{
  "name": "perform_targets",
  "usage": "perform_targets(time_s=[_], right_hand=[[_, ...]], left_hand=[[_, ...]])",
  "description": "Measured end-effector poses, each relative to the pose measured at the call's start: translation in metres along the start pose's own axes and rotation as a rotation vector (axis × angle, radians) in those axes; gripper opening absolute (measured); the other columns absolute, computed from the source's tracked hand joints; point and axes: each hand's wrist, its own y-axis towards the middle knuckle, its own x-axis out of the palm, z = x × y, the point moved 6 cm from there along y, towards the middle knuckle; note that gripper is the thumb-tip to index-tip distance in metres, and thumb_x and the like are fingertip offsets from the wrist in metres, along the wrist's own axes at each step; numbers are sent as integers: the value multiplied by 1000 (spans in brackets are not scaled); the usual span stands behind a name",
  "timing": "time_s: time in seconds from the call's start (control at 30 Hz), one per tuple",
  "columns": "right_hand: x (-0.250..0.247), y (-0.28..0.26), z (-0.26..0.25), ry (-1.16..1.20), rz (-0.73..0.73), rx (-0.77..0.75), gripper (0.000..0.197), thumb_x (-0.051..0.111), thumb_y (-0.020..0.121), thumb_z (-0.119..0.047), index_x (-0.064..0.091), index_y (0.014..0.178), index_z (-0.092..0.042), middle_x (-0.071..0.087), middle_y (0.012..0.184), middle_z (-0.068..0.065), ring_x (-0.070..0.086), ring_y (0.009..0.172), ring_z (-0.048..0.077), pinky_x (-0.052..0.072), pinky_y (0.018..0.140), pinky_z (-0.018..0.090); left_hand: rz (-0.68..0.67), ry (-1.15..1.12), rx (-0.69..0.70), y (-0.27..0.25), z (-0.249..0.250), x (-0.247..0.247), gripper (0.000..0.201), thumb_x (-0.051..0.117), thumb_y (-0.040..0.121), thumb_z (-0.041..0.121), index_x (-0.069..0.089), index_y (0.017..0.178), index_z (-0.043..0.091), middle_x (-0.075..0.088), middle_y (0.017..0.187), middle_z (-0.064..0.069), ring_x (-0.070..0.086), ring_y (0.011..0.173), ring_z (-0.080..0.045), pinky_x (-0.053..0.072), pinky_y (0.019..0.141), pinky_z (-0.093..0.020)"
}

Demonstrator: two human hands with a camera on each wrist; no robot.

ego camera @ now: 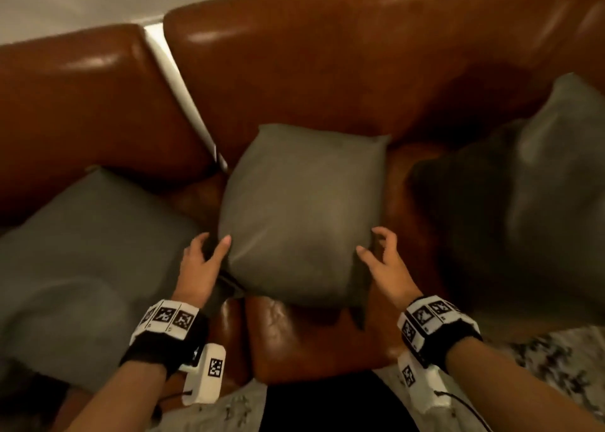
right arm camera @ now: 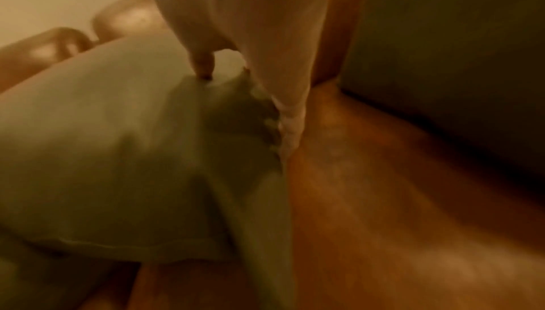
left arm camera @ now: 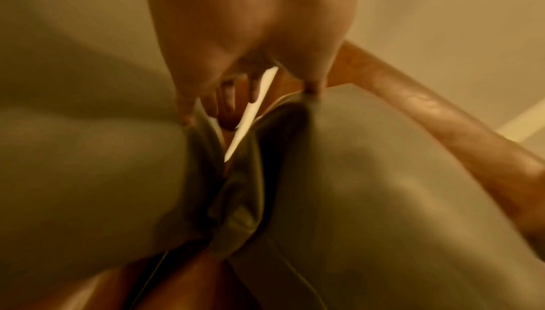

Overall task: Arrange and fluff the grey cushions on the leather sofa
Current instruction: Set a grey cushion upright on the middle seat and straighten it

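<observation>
Three grey cushions lie on a brown leather sofa (ego camera: 327, 71). The middle cushion (ego camera: 304, 209) leans against the backrest, and both hands hold it at its lower sides. My left hand (ego camera: 214, 241) has its thumb on the cushion's front and its fingers behind the left edge, in the gap beside the left cushion (ego camera: 82, 251). My right hand (ego camera: 371, 241) mirrors it on the right edge. In the left wrist view my left hand (left arm camera: 250, 103) sits between the left cushion (left arm camera: 88, 152) and the middle cushion (left arm camera: 383, 198). In the right wrist view my right hand (right arm camera: 247, 103) pinches the middle cushion (right arm camera: 118, 152), thumb dented into the fabric.
A darker grey cushion (ego camera: 530, 202) slumps at the sofa's right end, seen as a dark mass (right arm camera: 442, 47) in the right wrist view. A pale gap (ego camera: 176, 81) splits the two backrest sections. A patterned rug (ego camera: 556, 359) lies before the seat's front edge.
</observation>
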Motion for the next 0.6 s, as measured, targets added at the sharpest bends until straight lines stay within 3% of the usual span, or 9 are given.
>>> perform_targets(time_s=[0.07, 0.1, 0.17, 0.23, 0.3, 0.4, 0.5, 0.57, 0.6], right_hand=[[10, 0, 6, 158, 15, 47, 40, 64, 86, -48, 38, 115, -54, 50, 129, -12, 52, 123, 20, 43, 107, 48], [13, 1, 7, 205, 26, 67, 48, 67, 78, -60, 37, 115, -56, 51, 131, -11, 55, 121, 21, 45, 104, 50], [22, -1, 4, 276, 25, 78, 71, 71, 65, -69, 31, 122, -53, 50, 135, -6, 58, 116, 19, 49, 101, 48], [26, -3, -1, 328, 37, 66, 80, 75, 66, -56, 26, 128, -48, 48, 133, -4, 58, 114, 18, 52, 95, 41], [24, -10, -6, 400, 81, 34, 75, 75, 76, -40, 25, 132, -46, 49, 128, -6, 59, 111, 18, 58, 84, 35], [17, -18, 4, 437, 82, 4, 76, 74, 76, -41, 27, 135, -39, 53, 131, -4, 60, 110, 15, 58, 79, 29], [28, -30, 39, 352, -89, 122, 91, 86, 65, -43, 29, 135, -36, 43, 145, -2, 49, 128, 16, 49, 100, 44], [37, -35, 54, 108, -248, 103, 76, 78, 78, -13, 32, 131, -41, 36, 149, -2, 34, 139, 18, 37, 110, 51], [32, -31, 53, 7, -204, 31, 71, 69, 82, -2, 35, 127, -44, 41, 144, 1, 36, 139, 23, 37, 109, 49]], left_hand=[[-100, -83, -124, 3, -14, 9, 98, 54, 63, 83, 37, 143, 30, 39, 148, -9, 39, 134, -28, 30, 113, -46], [-133, -87, -141, 3, -15, 15, 98, 51, 62, 86, 40, 142, 30, 40, 148, -9, 40, 134, -27, 31, 112, -46], [-151, -69, -88, -2, -4, 21, 72, 48, 82, 70, 51, 135, 22, 51, 140, -10, 46, 129, -27, 34, 109, -40], [-119, -47, -8, -11, 18, 23, 52, 43, 96, 51, 58, 128, 14, 58, 132, -12, 51, 124, -28, 36, 100, -31], [-95, -64, 62, -28, 40, 14, 47, 40, 99, 44, 63, 121, 9, 62, 124, -13, 53, 120, -30, 35, 91, -28], [-18, 8, 337, -57, 78, -2, 45, 41, 99, 41, 68, 92, 6, 68, 102, -15, 59, 106, -32, 41, 87, -32], [-16, 188, 720, -79, 97, 6, 48, 40, 98, 41, 68, 111, 5, 60, 129, -18, 47, 131, -26, 34, 108, -44], [-94, 375, 850, -79, 82, 22, 59, 31, 93, 50, 61, 126, 11, 54, 138, -11, 29, 141, -16, 28, 112, -50], [-122, 435, 876, -78, 73, 27, 63, 28, 93, 55, 57, 131, 14, 54, 139, -6, 26, 141, -13, 29, 110, -54]])
